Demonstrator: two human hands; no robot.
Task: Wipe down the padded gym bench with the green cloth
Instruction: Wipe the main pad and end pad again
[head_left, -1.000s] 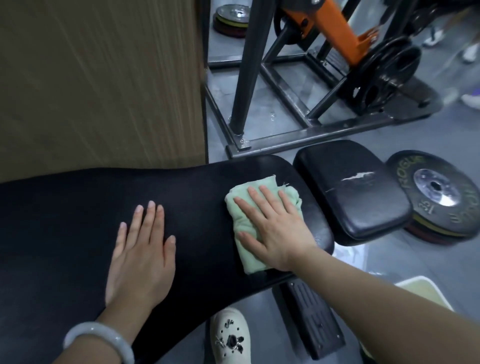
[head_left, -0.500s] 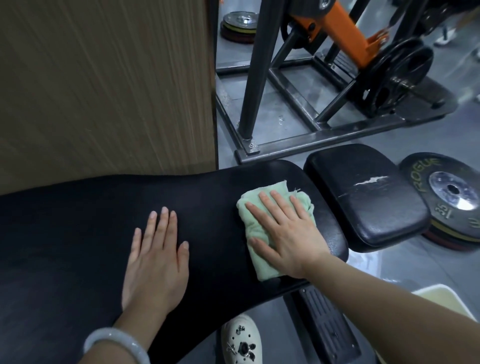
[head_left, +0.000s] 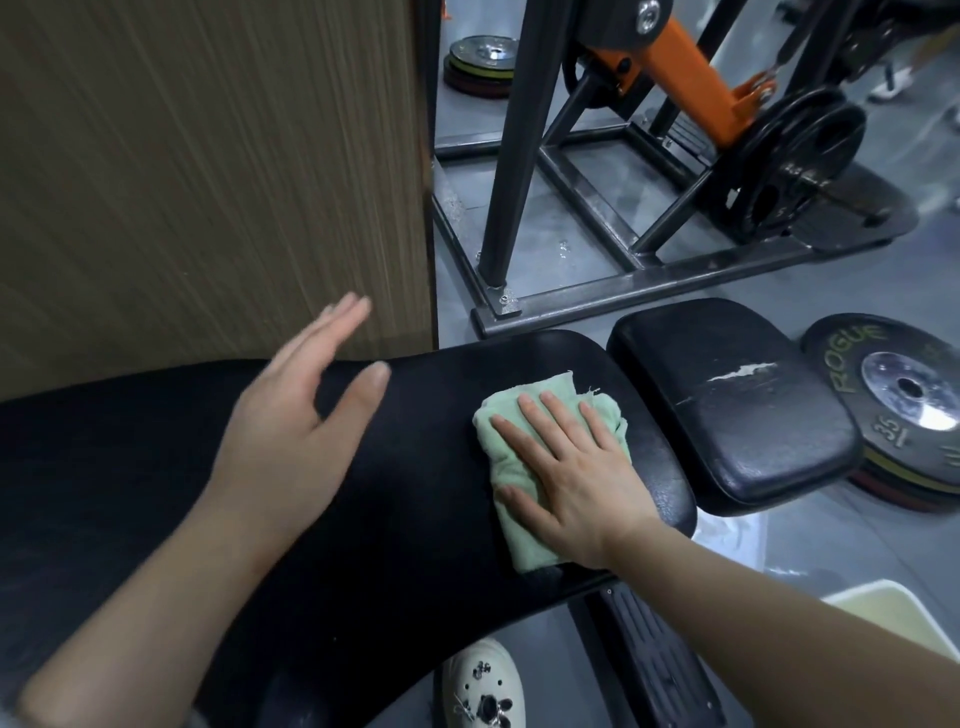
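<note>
The long black padded bench back (head_left: 415, 467) runs from the left edge to the middle. A separate black seat pad (head_left: 737, 405) with a torn white scuff lies just right of it. A folded green cloth (head_left: 504, 462) lies near the back pad's right end. My right hand (head_left: 576, 478) presses flat on the cloth with straight, spread fingers. My left hand (head_left: 296, 426) hovers above the pad's middle, fingers straight and blurred, holding nothing.
A wood-grain panel (head_left: 208, 171) stands behind the bench at left. A steel rack frame (head_left: 597, 291) with an orange arm and a black plate sits behind. Stacked weight plates (head_left: 904, 405) lie right of the seat pad. A white shoe (head_left: 483, 686) is below the bench.
My left hand has lifted off the pad and swung up and to the right. My right hand stays pressed on the cloth near the pad's right end.
</note>
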